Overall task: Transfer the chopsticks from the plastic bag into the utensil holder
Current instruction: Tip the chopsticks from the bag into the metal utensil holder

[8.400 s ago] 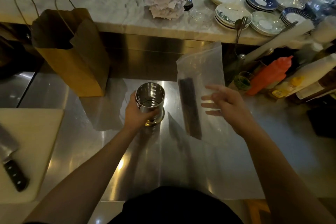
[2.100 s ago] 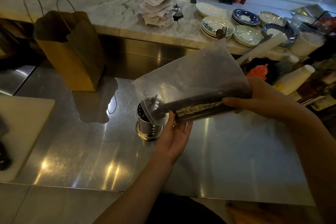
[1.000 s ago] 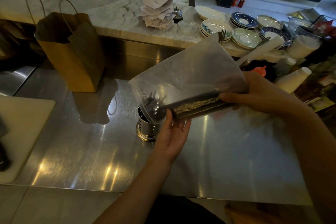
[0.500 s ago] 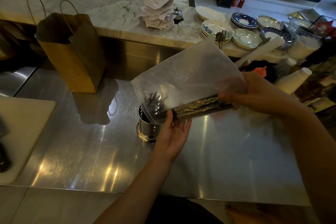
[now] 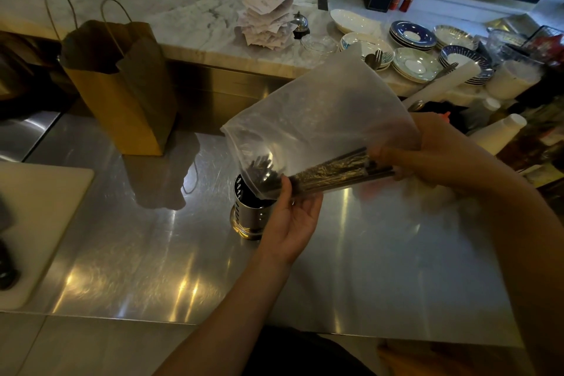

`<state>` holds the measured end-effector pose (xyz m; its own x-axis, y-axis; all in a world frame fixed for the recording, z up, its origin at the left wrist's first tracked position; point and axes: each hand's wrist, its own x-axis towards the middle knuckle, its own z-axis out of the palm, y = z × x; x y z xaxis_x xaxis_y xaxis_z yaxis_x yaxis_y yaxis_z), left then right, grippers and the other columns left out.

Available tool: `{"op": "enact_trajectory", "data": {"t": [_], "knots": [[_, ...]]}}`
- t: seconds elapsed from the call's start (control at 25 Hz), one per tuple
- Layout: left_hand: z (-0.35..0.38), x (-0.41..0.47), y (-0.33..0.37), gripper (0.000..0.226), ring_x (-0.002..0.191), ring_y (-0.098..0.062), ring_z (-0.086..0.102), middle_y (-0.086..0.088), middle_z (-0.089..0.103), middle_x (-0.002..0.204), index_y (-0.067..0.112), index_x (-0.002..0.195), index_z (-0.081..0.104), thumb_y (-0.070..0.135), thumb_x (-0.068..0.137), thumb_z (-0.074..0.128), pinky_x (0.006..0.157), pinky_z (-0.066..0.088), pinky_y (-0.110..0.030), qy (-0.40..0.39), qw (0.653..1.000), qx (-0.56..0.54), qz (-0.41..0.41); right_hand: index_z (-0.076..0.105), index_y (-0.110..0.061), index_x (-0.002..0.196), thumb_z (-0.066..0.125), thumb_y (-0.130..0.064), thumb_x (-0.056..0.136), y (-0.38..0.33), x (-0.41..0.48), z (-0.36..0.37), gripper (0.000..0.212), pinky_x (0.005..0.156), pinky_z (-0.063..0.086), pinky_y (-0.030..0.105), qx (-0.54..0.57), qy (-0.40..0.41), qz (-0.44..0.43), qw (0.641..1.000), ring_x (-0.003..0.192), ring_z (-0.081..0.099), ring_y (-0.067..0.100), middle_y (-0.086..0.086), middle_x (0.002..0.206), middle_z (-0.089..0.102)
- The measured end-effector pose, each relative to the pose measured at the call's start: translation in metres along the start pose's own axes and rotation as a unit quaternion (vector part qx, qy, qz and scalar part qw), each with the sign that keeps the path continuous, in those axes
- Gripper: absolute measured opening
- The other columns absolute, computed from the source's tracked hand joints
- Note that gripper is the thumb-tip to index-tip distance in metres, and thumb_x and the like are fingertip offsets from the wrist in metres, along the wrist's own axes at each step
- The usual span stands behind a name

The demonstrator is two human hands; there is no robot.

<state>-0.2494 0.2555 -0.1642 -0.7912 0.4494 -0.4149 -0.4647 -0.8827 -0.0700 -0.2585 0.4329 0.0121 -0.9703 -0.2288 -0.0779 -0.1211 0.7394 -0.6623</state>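
Observation:
A clear plastic bag [image 5: 320, 119] lies tilted on its side in the air, its open mouth down-left over the steel utensil holder [image 5: 248, 217]. Inside it a bundle of dark chopsticks [image 5: 329, 174] slopes toward the mouth, with the tips fanned out just above the holder's rim. My right hand [image 5: 427, 152] pinches the bag and the chopsticks' upper ends. Under the bundle near the bag's mouth, my left hand [image 5: 290, 217] supports it from below, thumb against the plastic. That hand hides the holder's right side.
A brown paper bag [image 5: 122, 91] stands at the back left of the steel counter [image 5: 152, 253]. A white cutting board [image 5: 33, 223] lies at the left edge. Stacked plates [image 5: 412, 61], receipts on a spike [image 5: 265, 21] and bottles [image 5: 500, 131] crowd the back right.
The bag has stayed tipped over the holder. Over the last second the chopstick bundle has slid a little further toward the bag's mouth, and my right hand has shifted slightly along it.

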Motion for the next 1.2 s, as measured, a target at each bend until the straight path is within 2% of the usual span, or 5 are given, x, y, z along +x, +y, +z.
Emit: {"op": "enact_trajectory", "data": {"t": [0.32,0.52,0.88,1.04,1.2], "knots": [[-0.003,-0.001,0.002,0.034,0.102,-0.023,0.070,-0.014,0.071,0.114,0.003,0.111,0.066,0.025,0.086,0.061,0.091,0.054,-0.040,0.012,1.000,0.001,-0.002,0.055,-0.032,0.088,0.064,-0.014,0.090,-0.021,-0.001,-0.001,0.020,0.038,0.038,0.004,0.006,-0.027,0.003,1.000,0.050,0.060,-0.012,-0.035,0.061,0.063],[-0.005,-0.002,0.003,0.032,0.096,-0.023,0.073,-0.014,0.073,0.109,0.003,0.107,0.068,0.026,0.085,0.061,0.089,0.055,-0.039,0.012,1.000,-0.007,0.000,0.060,-0.031,0.092,0.063,-0.025,0.090,-0.033,0.007,0.003,0.007,0.046,0.044,0.007,-0.054,-0.041,-0.009,0.998,0.058,0.064,-0.002,-0.004,0.073,0.068],[-0.014,-0.003,0.013,0.037,0.108,-0.023,0.068,-0.015,0.070,0.117,0.004,0.116,0.065,0.030,0.090,0.058,0.086,0.058,-0.036,0.003,1.000,0.004,-0.012,0.058,-0.031,0.109,0.063,-0.029,0.090,-0.045,0.029,0.014,0.019,0.056,0.058,0.020,-0.077,-0.051,0.003,0.996,0.073,0.071,0.011,-0.001,0.091,0.071],[-0.027,-0.015,0.033,0.057,0.111,-0.024,0.066,-0.018,0.067,0.122,-0.003,0.130,0.051,0.037,0.089,0.057,0.083,0.059,-0.032,0.050,0.979,0.179,-0.084,0.060,-0.030,0.105,0.063,-0.026,0.091,-0.049,0.037,0.012,0.015,0.055,0.056,0.016,-0.072,-0.061,-0.010,0.995,0.070,0.068,-0.001,-0.004,0.090,0.070],[-0.037,-0.051,0.077,0.041,0.096,-0.021,0.070,-0.009,0.073,0.106,0.008,0.115,0.065,0.038,0.090,0.056,0.073,0.056,-0.028,0.097,0.876,0.465,-0.080,0.062,-0.029,0.109,0.063,-0.031,0.090,-0.061,0.047,0.014,0.019,0.052,0.047,0.007,-0.109,-0.072,-0.042,0.991,0.074,0.068,0.005,-0.007,0.090,0.068]]}}
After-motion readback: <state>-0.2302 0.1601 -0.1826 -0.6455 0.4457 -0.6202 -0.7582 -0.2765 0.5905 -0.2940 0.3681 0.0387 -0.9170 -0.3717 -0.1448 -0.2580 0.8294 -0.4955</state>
